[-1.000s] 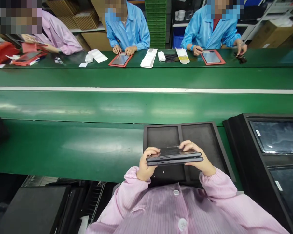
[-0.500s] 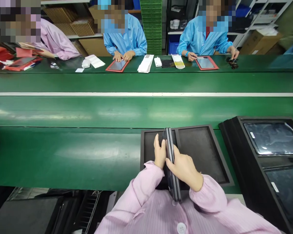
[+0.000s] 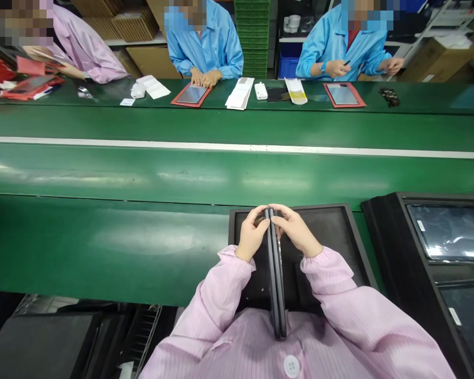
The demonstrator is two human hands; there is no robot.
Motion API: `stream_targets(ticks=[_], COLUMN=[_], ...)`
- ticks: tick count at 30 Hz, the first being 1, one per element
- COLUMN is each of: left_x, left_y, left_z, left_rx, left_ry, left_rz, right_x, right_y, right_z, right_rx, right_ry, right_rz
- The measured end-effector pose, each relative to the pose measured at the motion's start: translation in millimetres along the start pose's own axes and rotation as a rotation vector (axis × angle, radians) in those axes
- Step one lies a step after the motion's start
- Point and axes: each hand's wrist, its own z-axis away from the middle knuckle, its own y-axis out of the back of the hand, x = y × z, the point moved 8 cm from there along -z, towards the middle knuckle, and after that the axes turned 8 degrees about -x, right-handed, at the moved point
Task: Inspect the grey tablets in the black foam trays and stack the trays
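Two slim dark tablets [image 3: 275, 284] stand on edge side by side in front of my chest, their long edges pointing away from me. My left hand [image 3: 254, 231] grips their far end from the left, thumb near the top edge. From the right, my right hand [image 3: 298, 231] pinches the same far end, its fingertips meeting those of the left. Beneath the tablets lies a black tray [image 3: 332, 231] with shallow recesses. Sleeves and tablets hide part of it.
On the right, a stack of black trays [image 3: 383, 252] carries film-covered tablets [image 3: 450, 231]. A green conveyor [image 3: 102, 173] runs across. Opposite, co-workers sit at a bench with tablets on red mats [image 3: 359, 103]. Dark flat panels [image 3: 39, 342] stand at lower left.
My right hand has slid from the tablets' middle to their far end. My left hand has closed onto that end. Across the line, a co-worker on the right has lifted both hands off the bench.
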Motion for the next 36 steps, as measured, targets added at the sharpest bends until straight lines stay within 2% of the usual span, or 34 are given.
stream_targets(ticks=[9, 14, 21, 27, 33, 36], left_x=[6.2, 1.4, -0.1, -2.6, -8.0, -25.8], left_y=[3.1, -1.1, -1.9, -5.4, -3.1, -2.6], left_z=[-2.4, 0.0, -0.5, 3.1, 4.6, 31.0], left_rx=[-0.09, -0.249, -0.305, -0.436, -0.408, -0.306], left_ry=[-0.005, 0.018, -0.004, -0.019, -0.054, -0.176], left_rz=[-0.014, 0.054, 0.032, 0.048, 0.004, -0.036], right_x=[1.4, -0.5, 1.9, -2.1, 0.4, 12.3], right_y=[-6.3, -9.6, -9.8, -13.4, -6.2, -5.6], right_z=[4.0, 9.6, 8.8, 13.4, 13.7, 27.5], right_rx=[-0.058, -0.187, -0.232, -0.314, -0.267, -0.156], right_ry=[-0.019, -0.041, -0.027, -0.021, -0.034, 0.142], right_rz=[0.035, 0.041, 0.033, 0.134, 0.239, 0.314])
